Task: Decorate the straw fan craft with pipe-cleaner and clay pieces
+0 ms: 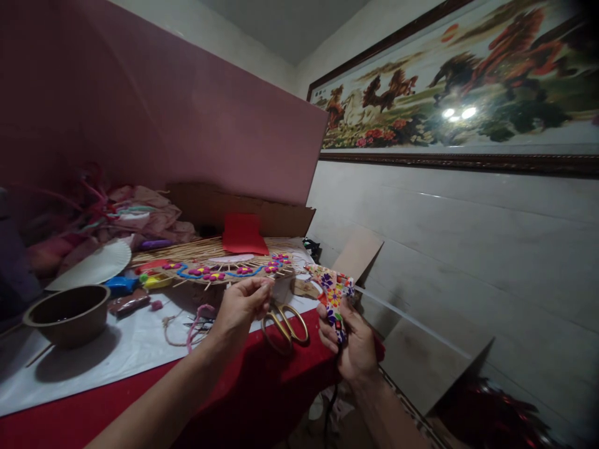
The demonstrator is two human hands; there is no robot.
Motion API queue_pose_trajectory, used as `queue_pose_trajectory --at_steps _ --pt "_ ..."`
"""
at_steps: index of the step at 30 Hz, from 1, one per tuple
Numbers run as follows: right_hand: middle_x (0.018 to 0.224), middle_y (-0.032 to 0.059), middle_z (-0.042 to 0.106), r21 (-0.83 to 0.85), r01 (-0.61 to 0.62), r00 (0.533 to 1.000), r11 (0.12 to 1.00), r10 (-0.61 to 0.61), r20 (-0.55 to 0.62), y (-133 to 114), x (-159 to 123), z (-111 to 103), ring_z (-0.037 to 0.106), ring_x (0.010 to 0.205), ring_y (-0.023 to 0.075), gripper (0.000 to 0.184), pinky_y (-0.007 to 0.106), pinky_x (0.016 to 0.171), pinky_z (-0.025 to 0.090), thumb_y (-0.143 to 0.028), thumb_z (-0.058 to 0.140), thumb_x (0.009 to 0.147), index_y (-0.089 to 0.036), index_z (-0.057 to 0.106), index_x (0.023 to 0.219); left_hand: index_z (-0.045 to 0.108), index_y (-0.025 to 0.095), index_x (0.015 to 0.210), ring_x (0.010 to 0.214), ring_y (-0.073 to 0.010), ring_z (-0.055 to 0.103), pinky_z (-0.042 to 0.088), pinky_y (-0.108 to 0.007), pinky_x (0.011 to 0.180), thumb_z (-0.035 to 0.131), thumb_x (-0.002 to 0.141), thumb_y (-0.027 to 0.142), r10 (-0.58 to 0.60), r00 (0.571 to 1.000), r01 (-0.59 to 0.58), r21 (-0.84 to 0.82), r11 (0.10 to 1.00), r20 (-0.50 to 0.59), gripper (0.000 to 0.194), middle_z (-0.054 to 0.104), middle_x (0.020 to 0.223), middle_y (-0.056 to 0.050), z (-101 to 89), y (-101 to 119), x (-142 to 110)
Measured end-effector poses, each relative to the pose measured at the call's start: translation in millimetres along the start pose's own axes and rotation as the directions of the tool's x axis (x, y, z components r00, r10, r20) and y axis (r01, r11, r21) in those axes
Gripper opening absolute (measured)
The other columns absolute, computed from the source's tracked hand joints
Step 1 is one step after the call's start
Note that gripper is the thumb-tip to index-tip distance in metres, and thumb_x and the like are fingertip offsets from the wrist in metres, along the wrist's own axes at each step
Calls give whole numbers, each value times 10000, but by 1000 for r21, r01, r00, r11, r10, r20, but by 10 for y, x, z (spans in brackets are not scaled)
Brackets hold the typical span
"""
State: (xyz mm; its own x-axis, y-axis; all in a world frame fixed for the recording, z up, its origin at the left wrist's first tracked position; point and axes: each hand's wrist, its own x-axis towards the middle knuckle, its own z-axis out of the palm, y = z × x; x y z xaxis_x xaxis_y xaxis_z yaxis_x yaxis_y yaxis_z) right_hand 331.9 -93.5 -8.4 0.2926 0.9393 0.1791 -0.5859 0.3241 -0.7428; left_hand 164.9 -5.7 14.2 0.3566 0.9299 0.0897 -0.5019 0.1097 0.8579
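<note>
My right hand [353,340] is wrapped round the handle of a flower-patterned hot glue gun [333,290]. Its nozzle points left, and a long clear glue stick [412,321] juts from its back, while a black cord hangs below. My left hand [248,302] is closed in a pinch to the left of the nozzle; what lies between its fingertips is too small to make out. Just beside and below that hand lie gold-handled scissors [285,327]. Behind it is a curved stick-and-cardboard piece [219,271] trimmed with pink flowers and a blue wavy line.
On the white sheet [140,368] over the red-covered table [262,399] are a brown bowl [70,315], pink yarn [199,327], coloured clay packets [121,285] and a white paper plate [96,265]. Red paper [243,234] lies on thin sticks before cardboard [281,215]. A tiled wall rises at right.
</note>
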Motion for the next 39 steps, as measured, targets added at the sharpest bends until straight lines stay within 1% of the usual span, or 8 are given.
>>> queue_pose_trajectory --at_steps 12,15,18,24,26,31,35,39 --pt "645 -45 536 -208 292 915 933 -336 -223 -63 426 -337 376 361 28 344 126 293 263 -484 632 738 -189 470 811 493 136 536 357 -17 243 131 -165 353 711 639 467 -84 994 77 103 992 73 410 368 447 70 -16 145 -50" --pt "643 -48 534 -211 269 917 940 -316 -241 -25 441 -393 379 363 29 375 128 294 271 -517 629 729 -189 466 814 405 168 520 355 -28 189 117 -167 338 669 682 491 -31 990 26 34 999 137 447 243 424 99 22 375 -138" --pt "663 -45 542 -195 228 944 954 -265 -194 -9 388 -339 373 366 26 372 127 293 269 -506 640 724 -192 470 828 385 165 521 374 -27 248 148 -158 348 660 701 475 39 988 -47 50 998 148 452 308 462 82 58 488 -166" --pt "695 -41 555 -202 154 984 967 -169 -58 58 193 -100 366 370 26 272 123 300 263 -403 634 767 -208 485 885 494 167 598 337 -28 275 160 -171 359 720 615 403 -61 982 23 205 978 178 328 455 468 61 198 144 -78" --pt "692 -42 559 -221 138 987 965 -152 -46 103 136 -36 358 361 29 262 128 298 250 -416 613 784 -220 488 905 526 165 598 355 -47 291 191 -184 378 667 663 384 5 986 -57 306 950 167 268 433 449 62 301 12 -80" --pt "668 -48 537 -324 169 979 931 -196 -53 220 28 43 422 448 60 202 159 388 349 -371 616 799 -220 527 900 570 180 613 543 -135 484 311 -235 523 581 752 303 256 931 -364 689 626 260 186 558 569 -8 567 -115 -193" --pt "623 -46 508 -392 232 970 890 -242 25 282 -60 60 448 526 88 194 192 491 416 -359 645 773 -197 546 734 573 206 726 553 -177 523 262 -257 527 635 729 317 343 883 -413 877 245 320 128 590 624 -27 639 -122 -268" --pt "734 -30 567 -456 239 969 857 -244 50 326 -124 70 509 657 113 128 211 610 454 -344 598 817 -218 579 806 578 185 803 489 -188 517 237 -263 494 532 811 289 367 824 -466 885 6 432 115 592 631 -71 593 -160 -292"
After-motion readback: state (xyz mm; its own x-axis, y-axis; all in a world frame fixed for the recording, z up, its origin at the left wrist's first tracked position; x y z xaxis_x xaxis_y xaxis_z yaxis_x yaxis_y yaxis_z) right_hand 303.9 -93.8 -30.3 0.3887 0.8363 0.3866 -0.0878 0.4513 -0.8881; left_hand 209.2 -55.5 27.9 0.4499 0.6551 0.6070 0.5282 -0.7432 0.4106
